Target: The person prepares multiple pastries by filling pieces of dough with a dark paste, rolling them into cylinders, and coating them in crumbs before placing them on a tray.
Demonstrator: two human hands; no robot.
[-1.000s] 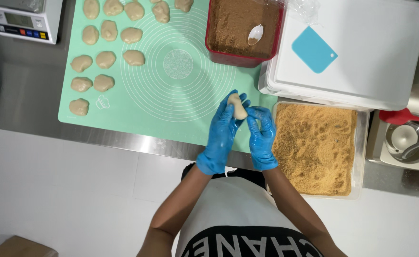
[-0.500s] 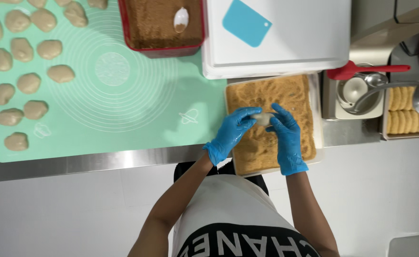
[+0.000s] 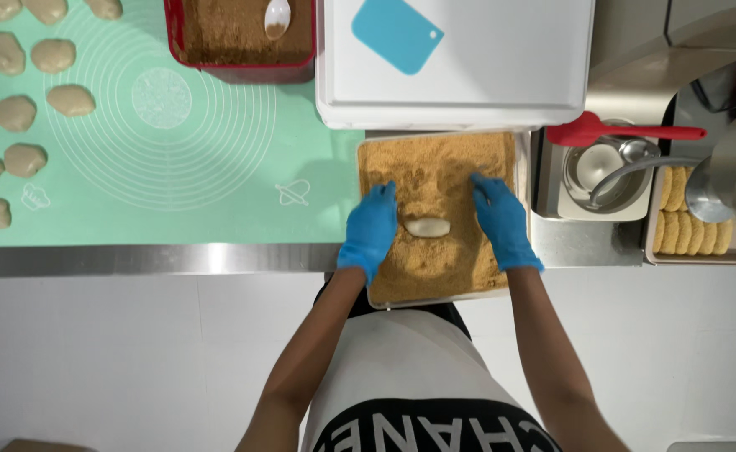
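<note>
The pale oblong dough piece (image 3: 428, 227) lies on the brown crumbs in the shallow rectangular tray (image 3: 520, 167), between both hands. The left blue-gloved hand (image 3: 370, 230) and the right blue-gloved hand (image 3: 502, 221) rest flat, fingers together, holding nothing. The dough looks soft, light and easily dented; cradling it from both long sides would suit it.

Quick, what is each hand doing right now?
Left hand: open, flat on the crumbs, beside the dough piece, holding nothing.
Right hand: open, flat on the crumbs, holding nothing.
</note>
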